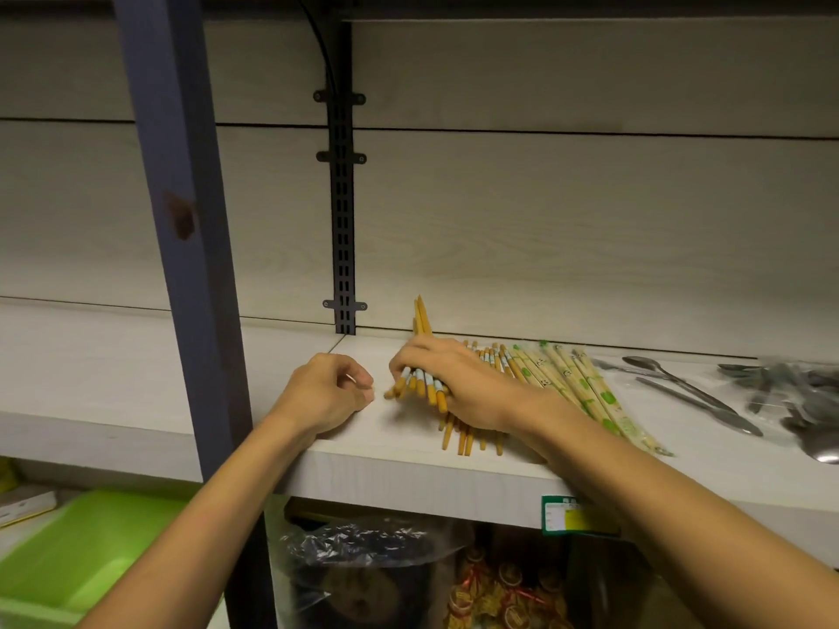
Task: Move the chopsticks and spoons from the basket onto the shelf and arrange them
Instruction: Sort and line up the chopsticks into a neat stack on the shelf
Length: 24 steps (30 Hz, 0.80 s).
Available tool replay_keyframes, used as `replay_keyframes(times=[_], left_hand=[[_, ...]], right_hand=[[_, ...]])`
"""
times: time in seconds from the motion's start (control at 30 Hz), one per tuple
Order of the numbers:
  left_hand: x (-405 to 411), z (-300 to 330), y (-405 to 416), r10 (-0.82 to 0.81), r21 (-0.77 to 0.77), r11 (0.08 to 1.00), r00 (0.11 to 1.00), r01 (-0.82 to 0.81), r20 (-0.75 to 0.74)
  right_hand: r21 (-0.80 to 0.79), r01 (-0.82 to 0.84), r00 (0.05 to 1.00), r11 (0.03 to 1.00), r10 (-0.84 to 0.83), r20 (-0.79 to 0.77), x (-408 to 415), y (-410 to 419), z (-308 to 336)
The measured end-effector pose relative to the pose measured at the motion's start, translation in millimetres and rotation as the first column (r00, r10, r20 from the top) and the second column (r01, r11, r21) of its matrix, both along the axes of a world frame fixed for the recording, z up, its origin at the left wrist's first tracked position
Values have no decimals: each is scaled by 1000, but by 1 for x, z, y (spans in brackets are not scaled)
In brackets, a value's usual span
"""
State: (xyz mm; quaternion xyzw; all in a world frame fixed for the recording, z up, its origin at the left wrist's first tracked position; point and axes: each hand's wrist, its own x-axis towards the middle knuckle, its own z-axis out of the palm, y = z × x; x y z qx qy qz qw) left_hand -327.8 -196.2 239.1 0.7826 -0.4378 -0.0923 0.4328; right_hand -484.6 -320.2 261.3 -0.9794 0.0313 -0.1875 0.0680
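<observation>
On the white shelf (113, 383) lies a bundle of orange-brown chopsticks (458, 435) with pale blue bands. My right hand (449, 379) is closed over that bundle, gripping several sticks whose tips point toward the back wall. My left hand (329, 392) rests on the shelf just left of the bundle, fingers loosely curled and holding nothing. To the right lie wrapped bamboo chopsticks (585, 392) in green-printed sleeves, fanned side by side. Further right are loose metal spoons (694, 392) and a clear bag of spoons (799, 397).
A blue-grey post (181, 220) stands in front of the shelf at the left. A black slotted bracket (343, 211) runs up the back wall. Below the shelf sit a green plastic basket (81, 556), bagged goods (363, 560) and a green price tag (567, 515).
</observation>
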Motion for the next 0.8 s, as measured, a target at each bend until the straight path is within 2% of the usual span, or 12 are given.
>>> replay_keyframes(times=[0.07,0.13,0.2,0.3,0.4,0.47,0.53,0.63,0.7,0.8], left_hand=[[1,1,-2,-7,-1,1000,997,7,76],[-1,3,-3,-5,-38,999,975,13,223],[-4,6,-5,27,-91,996,934,6,355],[-5,8,-12,-7,-65,997,876,43,483],[-8,17,-20,-22,-168,978,863,124,505],[-11,26,-25,-147,-281,912,877,299,458],[-18,30,-29,-293,-326,828,848,456,441],[-26,30,-36,-317,-340,809,843,480,435],[-29,28,-40,-323,-317,815,835,485,446],[-31,28,-46,-365,-220,838,812,500,456]], right_hand=[[126,-71,982,989,48,181,-1,6,8],[311,-138,947,940,33,321,-3,15,16],[507,-211,924,836,1,382,-7,25,24],[710,-287,905,643,-62,421,-18,36,37],[794,-380,890,474,-47,454,-33,44,50],[827,-413,878,383,-76,473,-41,46,58],[868,-408,875,282,-152,460,-47,43,66],[904,-411,878,121,-214,428,-57,34,73],[911,-408,883,64,-228,411,-63,29,75],[923,-381,891,62,-241,384,-68,20,74]])
